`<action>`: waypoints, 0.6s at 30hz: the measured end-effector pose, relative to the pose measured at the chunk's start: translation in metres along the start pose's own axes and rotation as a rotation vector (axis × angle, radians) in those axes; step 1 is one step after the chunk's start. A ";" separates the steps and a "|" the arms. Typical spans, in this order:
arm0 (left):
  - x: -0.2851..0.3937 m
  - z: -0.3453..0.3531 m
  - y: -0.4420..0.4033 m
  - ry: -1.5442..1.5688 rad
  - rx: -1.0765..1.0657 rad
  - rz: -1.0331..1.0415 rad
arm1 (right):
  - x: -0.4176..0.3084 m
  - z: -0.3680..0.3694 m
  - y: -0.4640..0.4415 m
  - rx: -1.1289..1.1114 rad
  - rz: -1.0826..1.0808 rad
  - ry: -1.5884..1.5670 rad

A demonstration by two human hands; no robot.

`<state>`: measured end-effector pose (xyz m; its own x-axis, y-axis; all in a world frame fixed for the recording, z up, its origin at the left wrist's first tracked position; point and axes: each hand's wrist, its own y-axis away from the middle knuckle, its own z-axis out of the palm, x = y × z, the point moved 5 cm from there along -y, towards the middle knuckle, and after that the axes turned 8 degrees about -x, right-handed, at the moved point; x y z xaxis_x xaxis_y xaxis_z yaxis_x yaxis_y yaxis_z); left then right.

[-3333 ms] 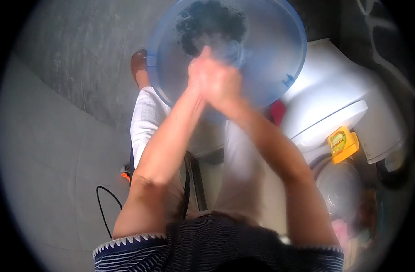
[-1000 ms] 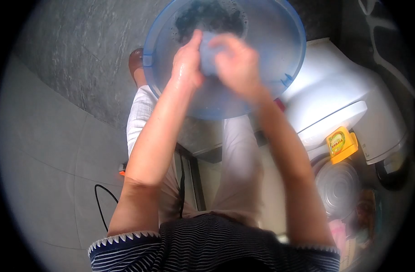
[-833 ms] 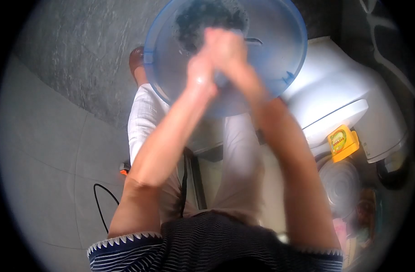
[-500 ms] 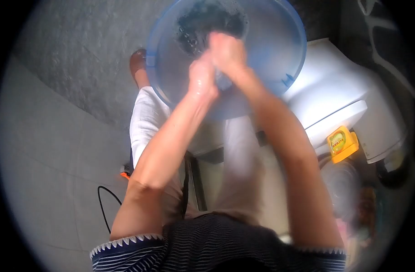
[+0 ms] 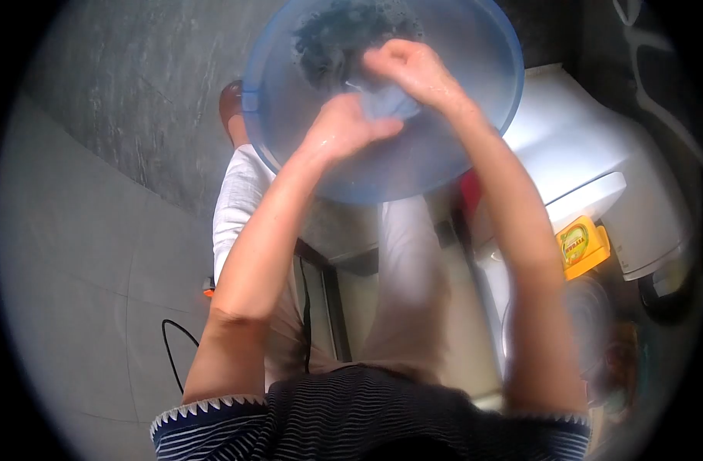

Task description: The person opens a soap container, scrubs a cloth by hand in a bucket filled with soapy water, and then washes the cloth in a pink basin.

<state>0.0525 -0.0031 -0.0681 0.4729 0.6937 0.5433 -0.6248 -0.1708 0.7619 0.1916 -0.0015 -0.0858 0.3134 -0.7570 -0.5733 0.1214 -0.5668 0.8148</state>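
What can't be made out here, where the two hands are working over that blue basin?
All in the head view:
- Blue basin: far rim cut off by the top edge.
- Light-blue cloth: full shape unclear, blurred and partly covered by the left hand.
- Dark patch in the basin: too blurred to identify.
- Red object: partly hidden behind the right forearm.
- Right hand: grip unclear, fingers curled and blurred.

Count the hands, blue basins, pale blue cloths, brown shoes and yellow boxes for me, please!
Hands: 2, left hand and right hand
Blue basin: 1
Pale blue cloth: 1
Brown shoe: 1
Yellow box: 1
Total: 6
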 end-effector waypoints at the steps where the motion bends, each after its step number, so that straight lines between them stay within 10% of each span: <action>1: 0.003 -0.005 0.003 -0.019 -0.025 0.007 | -0.004 0.004 0.006 -0.166 -0.023 0.011; 6: 0.019 -0.042 0.015 0.488 0.158 0.109 | 0.014 -0.003 0.027 -0.434 0.091 0.341; 18: -0.024 -0.037 -0.006 1.439 0.186 -0.097 | 0.039 -0.022 0.050 -0.060 0.046 -0.668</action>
<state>0.0220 0.0072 -0.0986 -0.5821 0.7759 -0.2432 -0.4863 -0.0925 0.8689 0.2306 -0.0521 -0.0649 -0.3286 -0.8292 -0.4522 0.1801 -0.5250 0.8319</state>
